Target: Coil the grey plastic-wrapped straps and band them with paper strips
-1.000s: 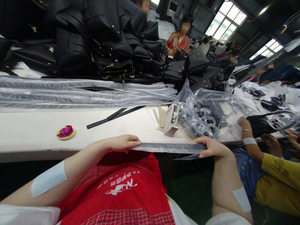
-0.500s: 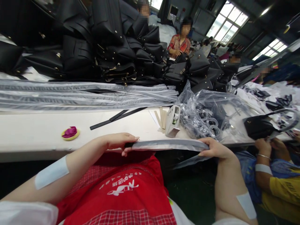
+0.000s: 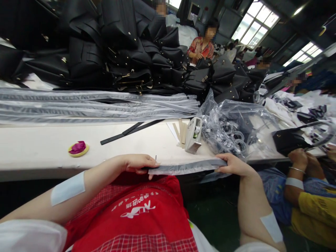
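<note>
My left hand (image 3: 139, 162) and my right hand (image 3: 235, 165) each pinch one end of a long grey strip in a clear plastic sleeve (image 3: 187, 166), held level at the near edge of the white table (image 3: 39, 147). The left fingers close on its left end, where a thin dark tip sticks up. My right fingers wrap the right end. A red apron (image 3: 136, 213) lies below my arms.
Several more sleeved grey strips (image 3: 91, 105) lie along the table's back. Black handbags (image 3: 126, 52) are piled behind them. Black straps (image 3: 128, 131), a tape dispenser (image 3: 193, 134), a clear bag of rings (image 3: 231, 129) and a small yellow dish (image 3: 78, 148) lie on the table. A co-worker's hands (image 3: 301, 159) hold a black bag at right.
The strip was lifted slightly off the table edge and now sits lower again, with my hands a little closer together. The co-worker's hands shifted near the black bag.
</note>
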A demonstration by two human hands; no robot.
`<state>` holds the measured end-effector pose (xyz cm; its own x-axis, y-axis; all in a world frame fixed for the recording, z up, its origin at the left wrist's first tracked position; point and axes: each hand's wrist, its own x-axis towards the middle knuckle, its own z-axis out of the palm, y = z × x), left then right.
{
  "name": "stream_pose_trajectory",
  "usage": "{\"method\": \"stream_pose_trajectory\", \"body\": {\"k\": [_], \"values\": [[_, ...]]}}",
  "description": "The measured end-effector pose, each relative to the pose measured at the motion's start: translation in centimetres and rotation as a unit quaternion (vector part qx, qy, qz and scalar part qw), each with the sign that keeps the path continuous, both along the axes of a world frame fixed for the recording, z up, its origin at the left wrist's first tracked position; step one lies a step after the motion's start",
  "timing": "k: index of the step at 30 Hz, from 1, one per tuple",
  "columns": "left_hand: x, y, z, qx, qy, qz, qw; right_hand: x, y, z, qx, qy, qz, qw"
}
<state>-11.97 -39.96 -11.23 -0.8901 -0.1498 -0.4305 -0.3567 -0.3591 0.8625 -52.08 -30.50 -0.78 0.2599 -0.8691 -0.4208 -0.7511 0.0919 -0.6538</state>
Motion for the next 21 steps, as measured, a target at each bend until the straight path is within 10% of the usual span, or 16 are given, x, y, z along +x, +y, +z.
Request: {"method": "stream_pose_trajectory", "body": {"k": [14, 21], "values": [[-0.6, 1.8, 1.0, -0.138, -0.067, 0.133, 0.979, 1.4, -1.8, -3.6, -0.105, 0.082, 0.019, 0.991], [-0.4, 2.1, 2.4, 0.025, -0.031, 0.039, 0.998, 1.2, -2.1, -5.4, -0.166, 0.086, -0.025, 0.982]]}}
